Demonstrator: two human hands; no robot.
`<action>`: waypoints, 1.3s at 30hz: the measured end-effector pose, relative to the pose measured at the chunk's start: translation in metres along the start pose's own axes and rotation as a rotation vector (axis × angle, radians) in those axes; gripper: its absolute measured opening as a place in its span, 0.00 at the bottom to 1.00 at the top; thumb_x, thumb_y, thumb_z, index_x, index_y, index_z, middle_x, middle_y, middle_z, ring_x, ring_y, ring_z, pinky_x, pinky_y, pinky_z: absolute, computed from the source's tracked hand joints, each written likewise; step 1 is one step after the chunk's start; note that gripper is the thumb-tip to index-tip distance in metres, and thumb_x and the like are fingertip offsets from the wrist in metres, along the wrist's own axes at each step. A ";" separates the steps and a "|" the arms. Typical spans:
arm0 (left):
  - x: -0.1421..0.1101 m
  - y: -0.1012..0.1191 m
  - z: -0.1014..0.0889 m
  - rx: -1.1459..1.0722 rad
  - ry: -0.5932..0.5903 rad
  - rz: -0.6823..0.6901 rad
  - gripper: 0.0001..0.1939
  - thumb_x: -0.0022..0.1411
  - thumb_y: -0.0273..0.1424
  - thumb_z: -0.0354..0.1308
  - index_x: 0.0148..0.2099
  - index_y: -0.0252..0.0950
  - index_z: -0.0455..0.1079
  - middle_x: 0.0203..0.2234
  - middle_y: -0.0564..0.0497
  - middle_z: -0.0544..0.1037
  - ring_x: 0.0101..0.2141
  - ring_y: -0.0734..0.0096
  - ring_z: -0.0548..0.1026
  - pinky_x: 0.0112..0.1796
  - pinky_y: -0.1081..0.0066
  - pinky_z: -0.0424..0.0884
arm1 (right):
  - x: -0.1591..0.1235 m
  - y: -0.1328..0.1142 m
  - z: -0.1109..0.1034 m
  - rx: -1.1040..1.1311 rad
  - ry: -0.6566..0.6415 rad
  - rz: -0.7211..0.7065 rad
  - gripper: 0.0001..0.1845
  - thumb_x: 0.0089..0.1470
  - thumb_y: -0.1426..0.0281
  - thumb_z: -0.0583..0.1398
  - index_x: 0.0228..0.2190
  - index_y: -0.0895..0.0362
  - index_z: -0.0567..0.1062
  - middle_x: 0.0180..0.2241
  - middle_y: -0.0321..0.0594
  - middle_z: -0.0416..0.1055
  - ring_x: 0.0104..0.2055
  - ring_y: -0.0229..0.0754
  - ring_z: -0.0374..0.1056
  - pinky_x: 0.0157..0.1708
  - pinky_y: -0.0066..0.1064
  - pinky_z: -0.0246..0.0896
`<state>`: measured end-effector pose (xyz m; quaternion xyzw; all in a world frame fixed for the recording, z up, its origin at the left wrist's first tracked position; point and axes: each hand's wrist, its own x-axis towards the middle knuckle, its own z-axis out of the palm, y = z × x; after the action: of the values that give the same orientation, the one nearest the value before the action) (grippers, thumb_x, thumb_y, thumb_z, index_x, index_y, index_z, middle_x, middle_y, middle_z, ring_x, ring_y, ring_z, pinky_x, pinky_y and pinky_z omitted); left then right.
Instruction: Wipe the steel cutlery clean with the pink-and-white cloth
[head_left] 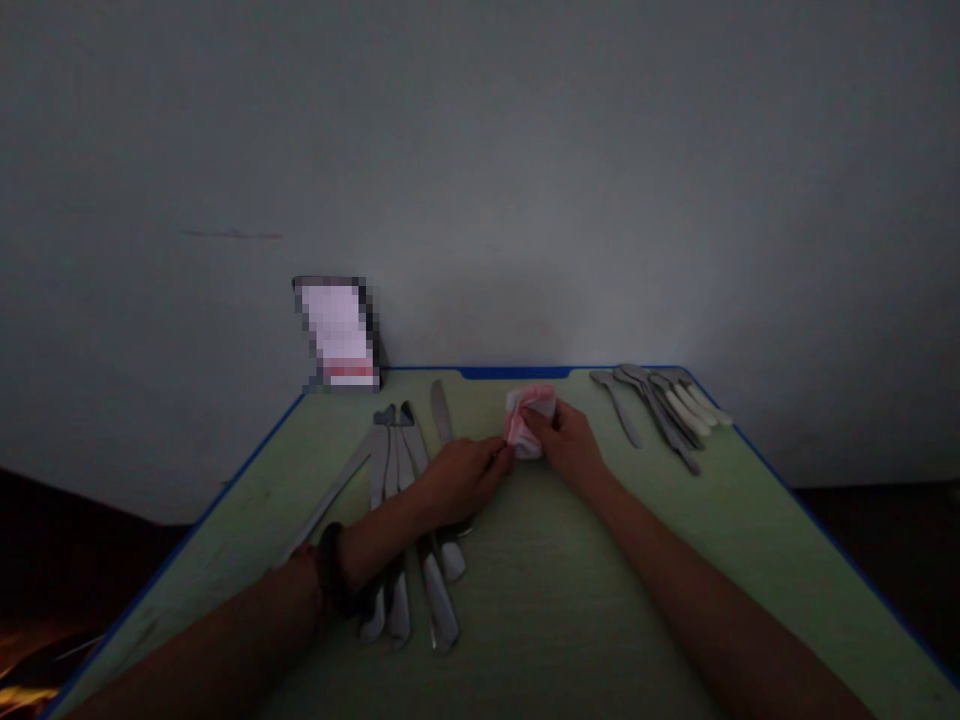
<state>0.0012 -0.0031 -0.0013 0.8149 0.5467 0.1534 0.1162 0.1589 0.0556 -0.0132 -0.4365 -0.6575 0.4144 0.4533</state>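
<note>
My right hand [571, 440] is closed around a crumpled pink and white cloth [529, 415] near the far middle of the green table [570, 600]. My left hand [463, 478] rests beside it, fingers curled; its fingertips meet the cloth's lower left edge, and what it pinches there is hidden. Under my left hand and wrist lie several metal knives [420, 520], blades pointing away from me. A dark band circles my left wrist.
Several spoons and utensils [664, 405], some with white handles, lie at the far right of the table. A blurred card [339, 335] leans against the grey wall at the far left corner. The table has a blue rim.
</note>
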 end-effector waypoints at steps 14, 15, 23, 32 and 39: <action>0.000 0.001 0.002 -0.137 -0.019 0.001 0.17 0.67 0.37 0.36 0.40 0.37 0.65 0.27 0.51 0.75 0.29 0.69 0.74 0.30 0.73 0.64 | -0.003 0.003 0.015 0.673 0.150 0.247 0.21 0.47 0.53 0.56 0.29 0.59 0.72 0.27 0.43 0.74 0.27 0.41 0.69 0.27 0.31 0.62; 0.000 0.000 0.003 -0.136 -0.017 0.000 0.17 0.67 0.36 0.36 0.41 0.37 0.64 0.29 0.50 0.75 0.30 0.68 0.74 0.31 0.72 0.64 | -0.005 0.001 0.018 0.704 0.123 0.280 0.21 0.46 0.53 0.57 0.28 0.59 0.72 0.27 0.43 0.74 0.28 0.41 0.69 0.27 0.31 0.62; -0.003 0.004 -0.003 -0.106 -0.088 0.021 0.16 0.67 0.37 0.37 0.42 0.36 0.63 0.27 0.50 0.74 0.29 0.67 0.73 0.32 0.72 0.64 | -0.002 0.005 0.016 0.648 0.133 0.205 0.19 0.47 0.54 0.56 0.29 0.58 0.71 0.27 0.42 0.73 0.28 0.40 0.67 0.28 0.30 0.60; -0.005 0.005 -0.010 -0.400 -0.068 0.044 0.17 0.66 0.38 0.38 0.35 0.36 0.64 0.22 0.55 0.68 0.25 0.74 0.68 0.29 0.75 0.62 | 0.008 0.010 -0.011 0.194 0.325 0.015 0.26 0.53 0.51 0.48 0.31 0.59 0.72 0.27 0.40 0.72 0.30 0.40 0.65 0.30 0.29 0.58; 0.001 -0.005 -0.006 -0.706 0.205 -0.141 0.17 0.65 0.40 0.39 0.30 0.37 0.60 0.18 0.57 0.60 0.19 0.77 0.60 0.21 0.77 0.57 | 0.012 0.011 -0.009 0.092 0.309 -0.013 0.20 0.52 0.55 0.53 0.36 0.58 0.71 0.36 0.42 0.70 0.39 0.43 0.64 0.41 0.34 0.57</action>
<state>-0.0050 -0.0002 0.0028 0.6652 0.5238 0.4050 0.3452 0.1667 0.0714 -0.0184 -0.4696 -0.5632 0.3687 0.5712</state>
